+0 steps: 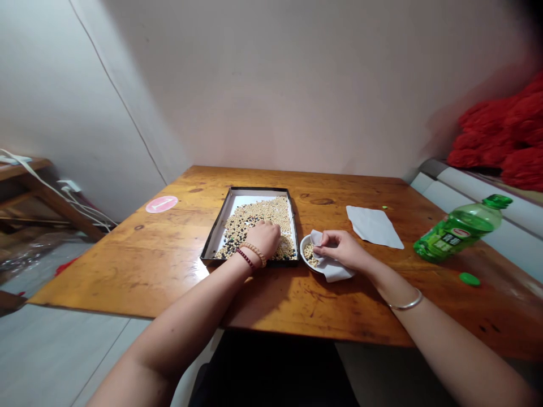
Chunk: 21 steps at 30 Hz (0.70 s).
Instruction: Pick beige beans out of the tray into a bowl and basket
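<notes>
A shallow dark tray [216, 223] lies on the wooden table [139, 265], filled with pale beans [271, 212] mixed with some dark ones. My left hand [265, 237], with bead bracelets at the wrist, rests curled on the beans at the tray's near right corner. Just right of the tray stands a small white bowl [304, 249] holding a few beans. My right hand [341, 249] is closed over the bowl's rim together with a white tissue [335, 270] that drapes over it.
A white paper sheet [373, 226] lies further right. A green plastic bottle [460, 229] lies on its side near the right edge, its green cap [469, 278] loose beside it. A pink round sticker [161, 203] sits far left. Red fabric [509, 135] is piled at right.
</notes>
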Available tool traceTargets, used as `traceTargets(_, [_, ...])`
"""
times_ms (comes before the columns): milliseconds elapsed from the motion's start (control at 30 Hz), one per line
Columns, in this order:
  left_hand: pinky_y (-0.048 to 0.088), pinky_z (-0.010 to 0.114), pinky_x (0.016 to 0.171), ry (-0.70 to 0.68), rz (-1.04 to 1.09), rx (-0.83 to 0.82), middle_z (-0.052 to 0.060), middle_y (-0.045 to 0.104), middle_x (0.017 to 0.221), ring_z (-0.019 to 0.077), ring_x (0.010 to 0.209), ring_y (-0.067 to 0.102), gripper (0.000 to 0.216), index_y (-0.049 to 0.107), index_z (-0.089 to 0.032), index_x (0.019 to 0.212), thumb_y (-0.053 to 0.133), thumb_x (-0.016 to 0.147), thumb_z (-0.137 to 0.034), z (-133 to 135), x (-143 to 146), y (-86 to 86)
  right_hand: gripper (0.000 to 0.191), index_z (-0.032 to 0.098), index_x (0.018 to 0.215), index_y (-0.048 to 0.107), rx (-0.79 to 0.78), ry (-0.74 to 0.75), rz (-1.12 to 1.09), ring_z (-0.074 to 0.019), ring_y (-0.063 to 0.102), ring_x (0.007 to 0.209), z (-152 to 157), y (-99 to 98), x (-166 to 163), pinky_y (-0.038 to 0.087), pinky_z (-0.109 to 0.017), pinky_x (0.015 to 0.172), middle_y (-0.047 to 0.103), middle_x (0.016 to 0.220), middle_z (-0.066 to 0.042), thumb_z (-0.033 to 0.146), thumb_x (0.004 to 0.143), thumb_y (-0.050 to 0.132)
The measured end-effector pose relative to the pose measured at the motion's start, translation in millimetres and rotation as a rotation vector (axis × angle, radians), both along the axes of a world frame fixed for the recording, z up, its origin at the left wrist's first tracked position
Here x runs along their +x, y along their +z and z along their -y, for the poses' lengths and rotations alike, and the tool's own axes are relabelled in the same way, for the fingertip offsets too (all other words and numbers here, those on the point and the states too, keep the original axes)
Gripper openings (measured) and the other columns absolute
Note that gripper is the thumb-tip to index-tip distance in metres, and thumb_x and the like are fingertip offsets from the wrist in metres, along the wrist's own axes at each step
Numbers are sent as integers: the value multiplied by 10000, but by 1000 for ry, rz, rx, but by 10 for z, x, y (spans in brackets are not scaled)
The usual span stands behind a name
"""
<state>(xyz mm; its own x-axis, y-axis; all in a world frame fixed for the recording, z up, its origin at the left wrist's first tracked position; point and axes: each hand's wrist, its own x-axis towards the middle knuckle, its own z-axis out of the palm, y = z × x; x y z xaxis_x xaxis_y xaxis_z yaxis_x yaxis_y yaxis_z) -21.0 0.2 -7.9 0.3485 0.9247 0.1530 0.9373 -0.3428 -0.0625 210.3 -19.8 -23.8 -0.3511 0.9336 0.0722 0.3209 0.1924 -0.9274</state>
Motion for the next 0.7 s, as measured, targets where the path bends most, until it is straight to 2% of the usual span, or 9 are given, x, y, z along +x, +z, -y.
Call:
traceTargets(433, [483, 329, 727, -23, -12, -47, 121, 647, 922, 238, 881, 596, 220, 666, -143, 861, 476, 866, -254, 32, 17, 48, 319, 134, 713, 663, 38, 65, 16, -160, 589, 666, -19, 10, 25, 452, -274, 633, 658, 713, -53, 450, 753, 661])
traceTargets(567, [483, 326, 724, -29, -16, -19, 127, 648, 905, 241, 881, 596, 245, 668, -126, 851, 473, 864, -273, 29, 21, 32, 378, 142, 875, 728, 53, 34, 79, -190, 615, 727, -32, 12, 30, 464, -295, 670, 706, 832, -76, 485, 798, 590])
traceTargets(700, [484, 329, 711, -23, -19, -34, 126, 653, 882, 248, 872, 600, 254, 671, -124, 825, 490, 851, -300, 27, 2, 54, 439, 144, 994, 726, 39, -17, 64, -208, 628, 771, -57, -8, 29, 472, -301, 678, 721, 929, -88, 504, 810, 556])
